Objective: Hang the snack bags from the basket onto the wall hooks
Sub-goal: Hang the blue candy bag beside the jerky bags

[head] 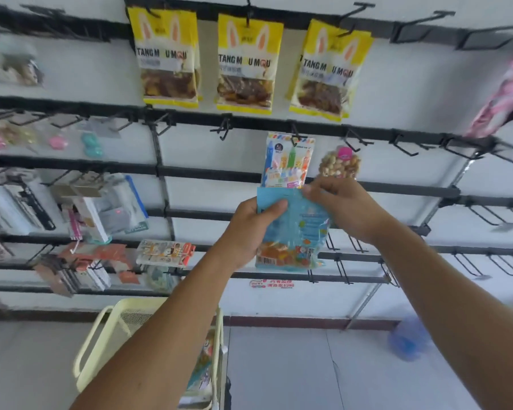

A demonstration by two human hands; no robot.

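Both hands are up at the rack, sharing one light-blue plastic snack bag point(290, 229) with orange pieces showing low in it. The left hand point(251, 229) grips its left edge, thumb across the front; the right hand point(345, 207) pinches the top right corner. The bag's long axis runs twelve to six, top edge uppermost. Straight up at twelve o'clock sits the black wire hook point(295, 137), already carrying a white crayon-print packet point(286, 161). I judge the right hand nearer that hook. The pale yellow basket point(98, 344) waits down at seven o'clock.
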